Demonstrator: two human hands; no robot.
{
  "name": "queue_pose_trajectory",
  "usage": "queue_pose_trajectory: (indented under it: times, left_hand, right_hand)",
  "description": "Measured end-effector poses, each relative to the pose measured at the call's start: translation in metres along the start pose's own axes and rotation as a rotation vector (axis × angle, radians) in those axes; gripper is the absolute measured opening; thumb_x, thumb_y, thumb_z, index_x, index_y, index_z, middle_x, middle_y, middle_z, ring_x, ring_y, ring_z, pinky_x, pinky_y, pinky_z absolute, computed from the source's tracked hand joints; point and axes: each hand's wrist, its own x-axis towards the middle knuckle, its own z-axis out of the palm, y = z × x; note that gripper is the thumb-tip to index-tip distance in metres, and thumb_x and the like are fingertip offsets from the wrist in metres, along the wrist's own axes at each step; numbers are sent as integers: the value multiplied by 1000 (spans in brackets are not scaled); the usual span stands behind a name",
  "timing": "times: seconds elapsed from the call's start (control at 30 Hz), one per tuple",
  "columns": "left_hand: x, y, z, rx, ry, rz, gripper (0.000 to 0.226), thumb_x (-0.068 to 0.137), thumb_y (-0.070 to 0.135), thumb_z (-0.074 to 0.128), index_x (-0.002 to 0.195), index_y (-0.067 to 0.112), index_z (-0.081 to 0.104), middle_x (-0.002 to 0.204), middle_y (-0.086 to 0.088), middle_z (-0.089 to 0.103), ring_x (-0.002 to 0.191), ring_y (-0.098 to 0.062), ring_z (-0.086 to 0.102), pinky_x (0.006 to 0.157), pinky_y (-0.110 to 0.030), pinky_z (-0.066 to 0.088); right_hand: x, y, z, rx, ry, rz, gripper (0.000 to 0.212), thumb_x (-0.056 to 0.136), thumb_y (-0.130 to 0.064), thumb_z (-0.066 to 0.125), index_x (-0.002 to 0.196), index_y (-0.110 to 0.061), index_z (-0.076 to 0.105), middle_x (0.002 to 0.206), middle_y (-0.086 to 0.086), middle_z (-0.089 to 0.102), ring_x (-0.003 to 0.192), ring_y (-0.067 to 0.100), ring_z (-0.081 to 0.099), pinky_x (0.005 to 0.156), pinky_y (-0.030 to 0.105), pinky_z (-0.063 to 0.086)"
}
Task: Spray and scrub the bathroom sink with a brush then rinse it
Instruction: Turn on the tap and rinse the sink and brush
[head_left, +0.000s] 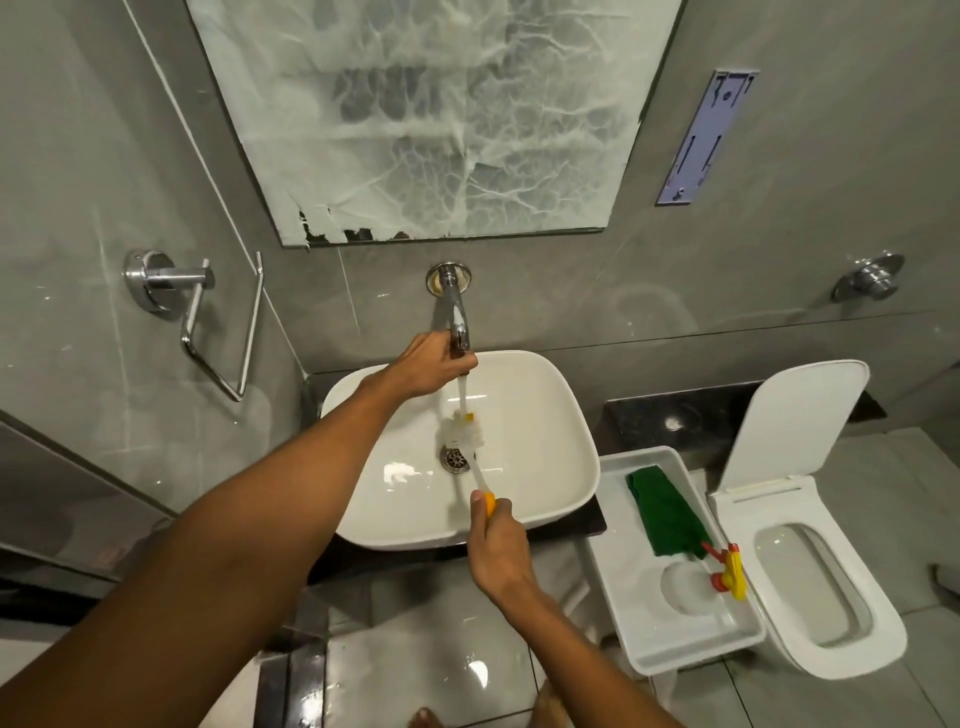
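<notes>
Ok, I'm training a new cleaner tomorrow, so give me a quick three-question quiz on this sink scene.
1. True or false: water is running from the tap onto the brush.
2. Which hand holds the brush's orange handle?
3. Where is the spray bottle? A) in the sink B) in the white tray C) on the toilet

Key: 1 true. 2 the right hand; the left hand is at the tap. 3 B, beside the green cloth.

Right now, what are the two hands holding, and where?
The right hand holds the brush by its orange handle end. The left hand grips the tap at its spout end.
</notes>
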Motion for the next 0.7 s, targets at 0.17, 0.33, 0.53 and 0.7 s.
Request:
queue_pose_trajectory:
  times: [0.17,0.33,0.53,0.7]
  left_hand:
    - [-3,-2,2,-33,2,16,21,93,27,66,87,7,63,78,0,57,72,-18,51,74,-37,46]
    - [-5,-12,-1,-144,74,-100,39,88,47,82,83,19,56,82,2,61,76,-17,51,72,-36,43]
    - [-15,-18,-3,-426,42,-167,46,86,44,87,115,10,77,112,-5,80,112,-22,72,93,-31,54]
    - [-18,-16,-1,-489,0,-163,37,93,35,82,120,10,79,120,-8,81,128,-24,69,118,-44,48]
  right_hand:
    - [-7,4,0,44,8,-2,51,113,-51,33,107,-8,58,92,6,67,87,27,69,80,44,58]
    - [-6,8,-2,58,21,-7,50,112,-53,33,104,-10,59,88,1,64,77,15,63,74,36,52]
    - [-10,1,-11,263,-47,93,54,113,-52,32,108,-6,62,90,3,62,81,20,61,76,34,52]
    - [-5,1,-23,1398,-339,602,48,115,-45,41,82,-11,50,56,-3,36,36,7,34,33,16,27]
